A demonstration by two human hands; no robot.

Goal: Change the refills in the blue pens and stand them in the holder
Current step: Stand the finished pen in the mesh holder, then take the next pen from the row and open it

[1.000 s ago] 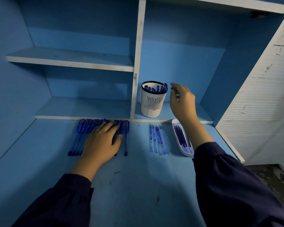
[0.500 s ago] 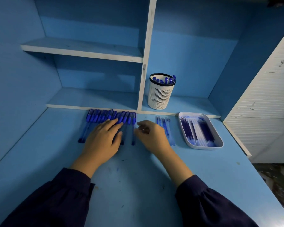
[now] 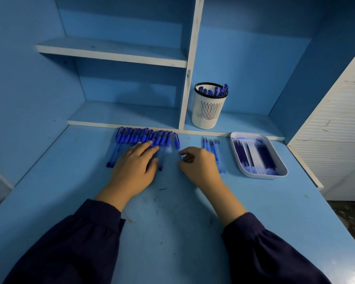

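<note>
The blue pens [image 3: 143,138], clear barrels with dark blue caps, lie in a tight row on the bench [image 3: 172,232], front-left of the white slotted holder [image 3: 208,111], where several more stand. The left grip [image 3: 134,167] rests flat and outstretched on the row. The right grip [image 3: 199,165], before the holder, curls at the row's last pen [image 3: 177,140], blur hiding whether it pinches.

Matt blue-painted bench [image 3: 172,222], scuffed and ink-marked, carries clear-and-blue plastic pens [image 3: 131,138] at 11 o'clock; slotted white plastic holder [image 3: 208,111] at 12 o'clock; smooth, glossy white plastic tray [image 3: 262,175] at 2 o'clock. Sleeves [image 3: 70,242]: dark cloth.
</note>
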